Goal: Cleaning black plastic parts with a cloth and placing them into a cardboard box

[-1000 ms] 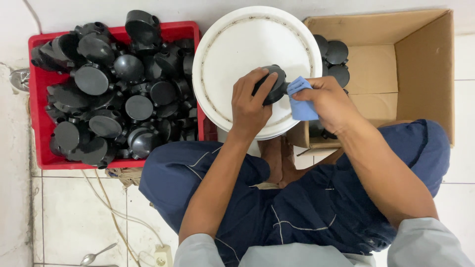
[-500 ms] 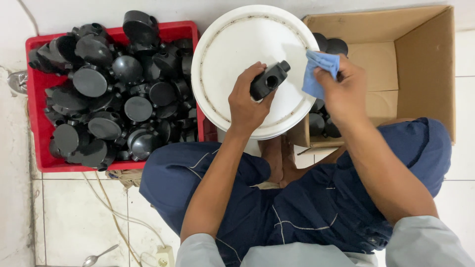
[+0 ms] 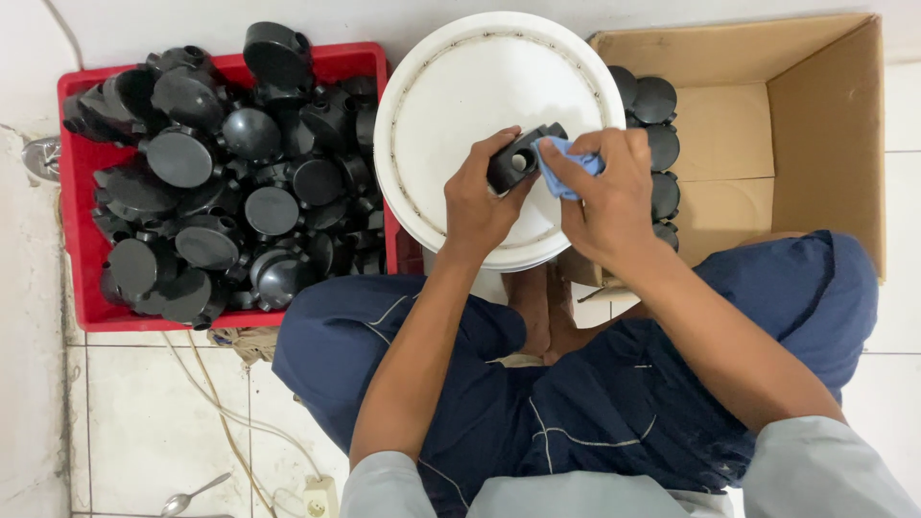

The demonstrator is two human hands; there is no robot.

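Centre of frame, over the white bucket lid: left hand is gripping 1 black round fitting, fingers closed around its body. Right hand is pinching a blue cloth against the fitting's open port. Judged step: wiping the part. Red crate at left is holding many more fittings; cardboard box at upper right is holding a few.

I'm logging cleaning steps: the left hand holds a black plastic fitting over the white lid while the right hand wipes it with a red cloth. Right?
Not quite. The head view shows the cloth is blue, not red. The left hand does hold the black fitting over the white lid, and the right hand presses the cloth against it.
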